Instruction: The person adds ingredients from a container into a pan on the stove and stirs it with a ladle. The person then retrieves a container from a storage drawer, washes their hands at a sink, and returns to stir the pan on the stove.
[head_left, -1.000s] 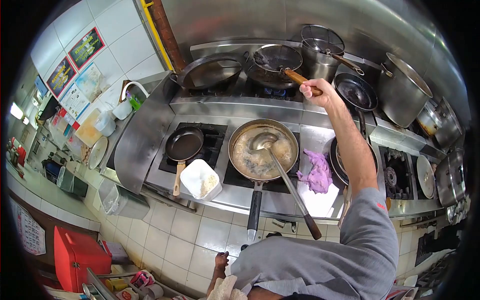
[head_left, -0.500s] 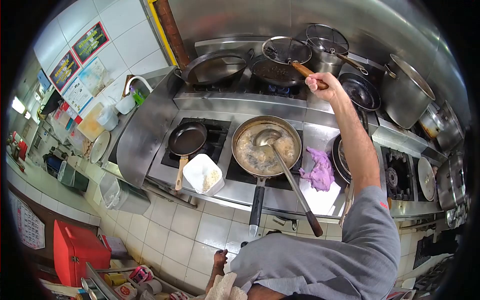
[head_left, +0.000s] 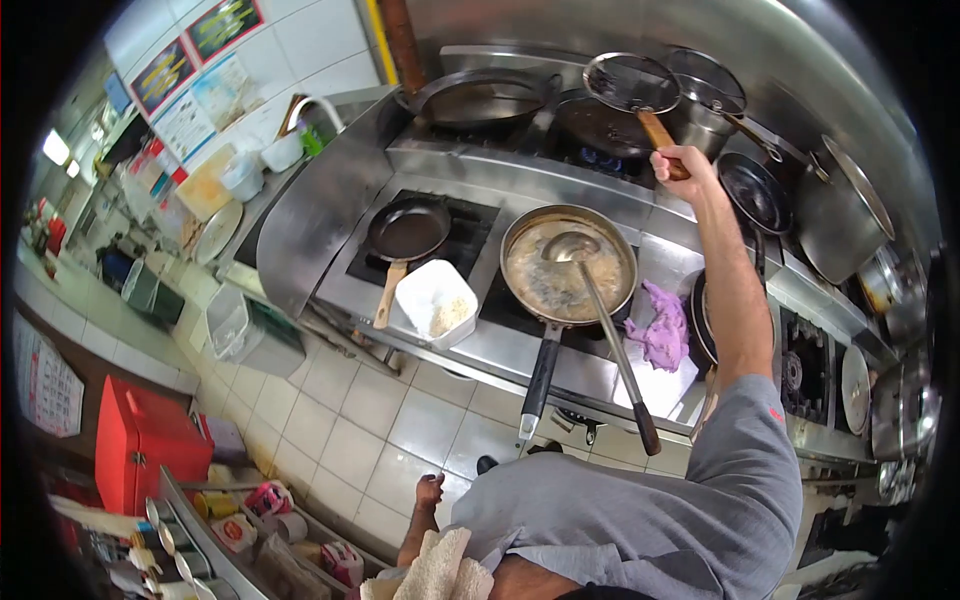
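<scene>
My right hand (head_left: pixel 684 168) is wrapped round the wooden handle of a mesh strainer (head_left: pixel 631 83). The strainer is over a dark wok (head_left: pixel 600 126), where a blue flame burns beneath. Low at my side hangs my left hand (head_left: pixel 429 490), its fingers curled; whether anything is in them is too small to tell. A large pan (head_left: pixel 568 262) of cloudy, bubbling liquid sits on the front burner with a steel ladle (head_left: pixel 616 350) resting in it. Left of it are a white tub (head_left: pixel 437 303) with pale crumbs and a small black frying pan (head_left: pixel 409 229). A purple cloth (head_left: pixel 662 328) lies right of the pan.
At the back left is an empty-looking wide wok (head_left: pixel 482 98). Tall pots (head_left: pixel 838 210) and a black pan (head_left: pixel 755 193) stand to the right. A red box (head_left: pixel 155 445), a grey bin (head_left: pixel 255 332) and a shelf of containers are at the left.
The view has turned, so the stove appears farther right and tilted. My right hand, still holding the strainer, has lifted it slightly away from the wok and to the right.
</scene>
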